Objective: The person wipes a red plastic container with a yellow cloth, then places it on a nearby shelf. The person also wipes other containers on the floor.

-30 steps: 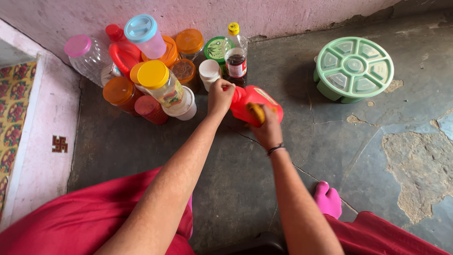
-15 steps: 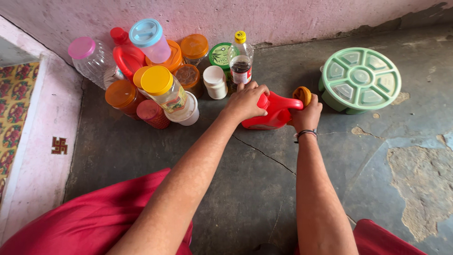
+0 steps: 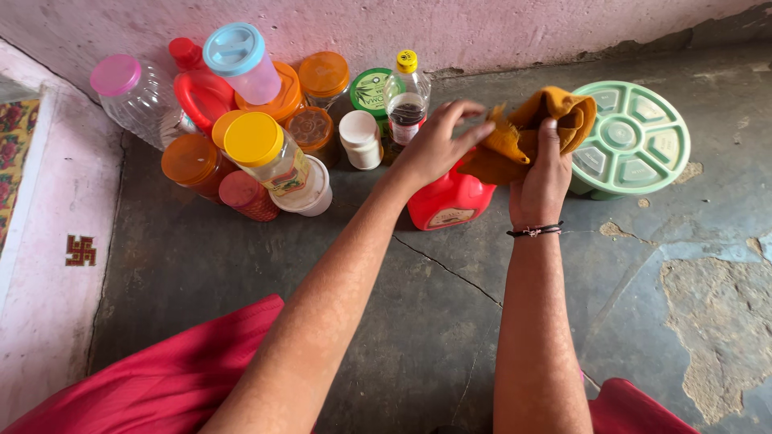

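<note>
A grey stone floor [image 3: 241,265] carries everything; it is cracked across the middle and worn to a pale rough patch [image 3: 712,321] at the right. Against the pink wall stands a cluster of plastic jars and bottles: a clear jar with a pink lid [image 3: 129,92], a jar with a yellow lid [image 3: 265,153], orange-lidded jars [image 3: 193,165], a small white container [image 3: 359,138] and a yellow-capped bottle [image 3: 406,100] (dark liquid inside). A red jug [image 3: 448,201] stands just in front of them. To the right sits a round pale-green compartment box [image 3: 643,145].
</note>
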